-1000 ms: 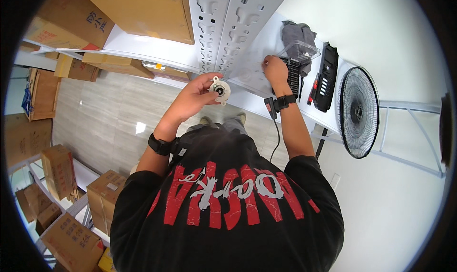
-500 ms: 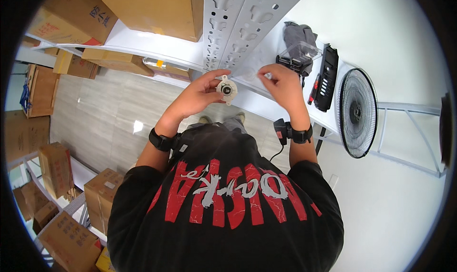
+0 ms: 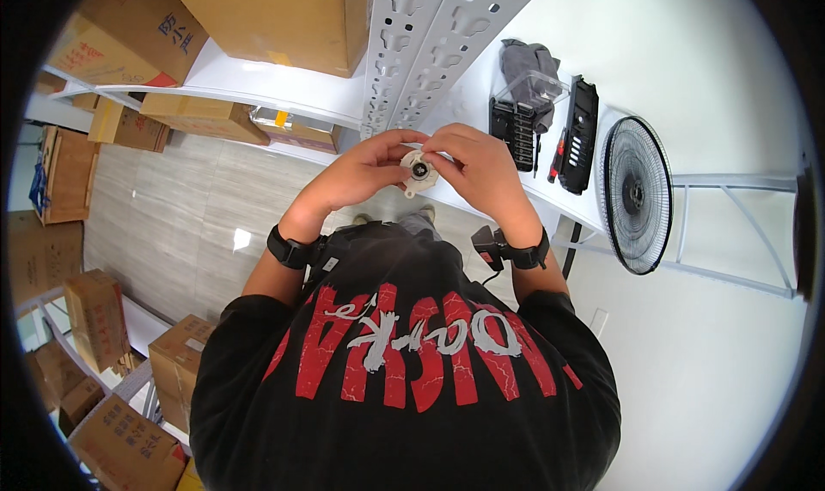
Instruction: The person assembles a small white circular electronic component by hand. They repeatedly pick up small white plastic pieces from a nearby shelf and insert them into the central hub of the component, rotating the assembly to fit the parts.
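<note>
Cream disc sits just left of right hand, can't tell if gripping. Left hand has it pinched.

and here on the right it's the white tabletop, carrying a crumpled grey cloth towards the far end, a dark tool case nearer, a red-and-black tool just beside a long black slotted panel! over on the left, a white shelf bears two big cardboard boxes.
</note>
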A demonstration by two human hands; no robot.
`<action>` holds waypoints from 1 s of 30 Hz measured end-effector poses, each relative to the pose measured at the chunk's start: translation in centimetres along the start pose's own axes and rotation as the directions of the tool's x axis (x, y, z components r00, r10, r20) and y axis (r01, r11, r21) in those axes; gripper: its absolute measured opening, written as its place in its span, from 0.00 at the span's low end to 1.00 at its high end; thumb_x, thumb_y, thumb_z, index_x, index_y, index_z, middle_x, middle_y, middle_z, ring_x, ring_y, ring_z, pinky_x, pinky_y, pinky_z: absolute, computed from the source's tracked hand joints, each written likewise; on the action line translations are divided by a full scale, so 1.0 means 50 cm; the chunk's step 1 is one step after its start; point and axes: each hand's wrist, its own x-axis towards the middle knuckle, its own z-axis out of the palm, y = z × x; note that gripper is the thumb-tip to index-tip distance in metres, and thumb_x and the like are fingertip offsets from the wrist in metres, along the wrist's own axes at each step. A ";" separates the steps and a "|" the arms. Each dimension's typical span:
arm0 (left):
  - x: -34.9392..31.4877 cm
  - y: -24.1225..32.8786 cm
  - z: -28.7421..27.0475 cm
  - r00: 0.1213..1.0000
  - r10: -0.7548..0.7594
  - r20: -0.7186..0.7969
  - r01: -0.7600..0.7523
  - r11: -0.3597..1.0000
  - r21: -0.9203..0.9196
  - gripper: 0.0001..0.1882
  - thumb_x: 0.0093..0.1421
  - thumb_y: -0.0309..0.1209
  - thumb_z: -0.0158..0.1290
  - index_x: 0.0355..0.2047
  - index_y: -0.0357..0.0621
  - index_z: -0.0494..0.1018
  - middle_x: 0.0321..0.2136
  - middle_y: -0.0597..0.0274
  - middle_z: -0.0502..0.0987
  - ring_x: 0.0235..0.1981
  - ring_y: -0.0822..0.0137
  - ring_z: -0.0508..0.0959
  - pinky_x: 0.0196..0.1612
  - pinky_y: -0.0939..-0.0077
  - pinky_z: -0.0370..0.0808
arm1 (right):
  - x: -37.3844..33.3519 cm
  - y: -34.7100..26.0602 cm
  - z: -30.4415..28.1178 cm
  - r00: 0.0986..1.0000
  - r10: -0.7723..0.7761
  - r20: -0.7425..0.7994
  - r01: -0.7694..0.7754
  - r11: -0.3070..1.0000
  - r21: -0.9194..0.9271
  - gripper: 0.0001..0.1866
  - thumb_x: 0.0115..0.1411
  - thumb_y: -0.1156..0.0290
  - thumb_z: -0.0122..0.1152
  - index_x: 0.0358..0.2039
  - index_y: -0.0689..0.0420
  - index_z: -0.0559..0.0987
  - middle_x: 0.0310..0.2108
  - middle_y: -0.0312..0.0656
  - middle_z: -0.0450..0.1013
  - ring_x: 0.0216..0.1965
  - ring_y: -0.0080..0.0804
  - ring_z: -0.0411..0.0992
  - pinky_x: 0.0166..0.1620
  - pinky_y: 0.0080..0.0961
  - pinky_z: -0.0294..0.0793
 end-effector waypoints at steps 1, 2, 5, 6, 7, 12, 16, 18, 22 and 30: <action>-0.002 0.004 0.002 1.000 0.003 0.000 -0.003 1.000 -0.007 0.28 0.62 0.18 0.47 0.64 0.39 0.60 0.52 0.58 0.74 0.49 0.71 0.75 0.50 0.73 0.75 | -0.001 -0.002 -0.001 1.000 0.002 0.004 -0.002 1.000 -0.006 0.06 0.55 0.72 0.63 0.34 0.54 0.80 0.35 0.39 0.76 0.33 0.43 0.76 0.35 0.33 0.75; -0.005 0.007 0.003 1.000 0.006 0.000 -0.006 1.000 -0.013 0.28 0.62 0.18 0.47 0.64 0.39 0.60 0.53 0.58 0.74 0.49 0.71 0.75 0.50 0.74 0.75 | -0.002 -0.004 0.000 1.000 -0.002 0.001 0.002 1.000 -0.013 0.06 0.55 0.72 0.63 0.34 0.54 0.80 0.35 0.39 0.76 0.33 0.43 0.76 0.35 0.33 0.75; -0.010 0.007 0.002 1.000 0.025 -0.002 -0.025 1.000 -0.009 0.28 0.63 0.19 0.47 0.64 0.39 0.60 0.54 0.58 0.73 0.48 0.72 0.75 0.50 0.75 0.74 | -0.004 -0.007 0.003 1.000 -0.010 -0.009 0.010 1.000 -0.028 0.06 0.55 0.72 0.63 0.34 0.54 0.80 0.35 0.39 0.76 0.33 0.42 0.76 0.35 0.33 0.75; -0.011 0.007 0.003 1.000 0.022 -0.003 -0.023 1.000 -0.008 0.28 0.63 0.19 0.47 0.64 0.39 0.61 0.54 0.59 0.73 0.48 0.73 0.75 0.50 0.75 0.74 | -0.005 -0.007 0.004 1.000 -0.012 -0.014 0.011 0.999 -0.030 0.06 0.55 0.72 0.63 0.34 0.54 0.80 0.35 0.39 0.76 0.33 0.42 0.76 0.35 0.33 0.75; -0.012 0.008 0.004 1.000 0.019 -0.005 -0.019 1.000 -0.005 0.28 0.63 0.20 0.48 0.64 0.39 0.61 0.54 0.59 0.73 0.48 0.73 0.75 0.50 0.75 0.74 | -0.006 -0.007 0.005 1.000 -0.012 -0.019 0.012 0.999 -0.031 0.06 0.55 0.72 0.63 0.34 0.54 0.80 0.35 0.39 0.76 0.33 0.42 0.76 0.35 0.33 0.75; -0.015 -0.002 0.004 1.000 0.002 0.006 -0.002 1.000 -0.011 0.27 0.64 0.21 0.48 0.64 0.39 0.61 0.53 0.60 0.74 0.47 0.74 0.75 0.48 0.76 0.75 | -0.014 -0.016 0.008 0.999 0.045 -0.028 -0.045 0.999 -0.008 0.05 0.55 0.72 0.64 0.33 0.54 0.80 0.35 0.39 0.76 0.33 0.41 0.76 0.35 0.31 0.75; -0.013 -0.003 0.008 1.000 0.000 0.017 0.000 1.000 0.007 0.26 0.66 0.23 0.47 0.64 0.38 0.60 0.53 0.61 0.74 0.47 0.74 0.75 0.48 0.76 0.75 | -0.021 -0.022 0.013 0.997 0.022 -0.080 -0.025 0.999 -0.039 0.05 0.54 0.72 0.64 0.33 0.54 0.80 0.34 0.38 0.77 0.34 0.41 0.76 0.35 0.31 0.76; -0.010 -0.001 0.014 0.999 0.013 0.035 -0.014 1.000 0.012 0.26 0.66 0.23 0.47 0.64 0.38 0.60 0.53 0.61 0.74 0.47 0.74 0.74 0.47 0.76 0.76 | -0.024 -0.018 0.015 0.997 -0.004 -0.079 -0.001 0.998 -0.059 0.05 0.54 0.72 0.64 0.33 0.54 0.80 0.34 0.38 0.77 0.34 0.41 0.76 0.35 0.31 0.76; -0.005 -0.001 0.021 0.998 0.026 0.053 -0.026 1.000 -0.001 0.26 0.66 0.22 0.47 0.64 0.37 0.60 0.54 0.60 0.73 0.48 0.74 0.74 0.48 0.75 0.76 | -0.033 -0.015 0.012 0.996 -0.006 -0.090 0.001 0.998 -0.059 0.07 0.53 0.72 0.65 0.33 0.54 0.80 0.34 0.39 0.77 0.35 0.42 0.76 0.36 0.32 0.76; 0.000 -0.010 0.027 0.998 0.011 0.058 -0.012 1.000 0.006 0.27 0.65 0.20 0.48 0.65 0.36 0.59 0.56 0.58 0.71 0.52 0.71 0.73 0.50 0.74 0.75 | -0.043 -0.027 0.001 0.991 0.107 -0.080 -0.108 0.994 -0.010 0.08 0.52 0.74 0.65 0.34 0.57 0.80 0.36 0.41 0.77 0.36 0.43 0.76 0.38 0.33 0.76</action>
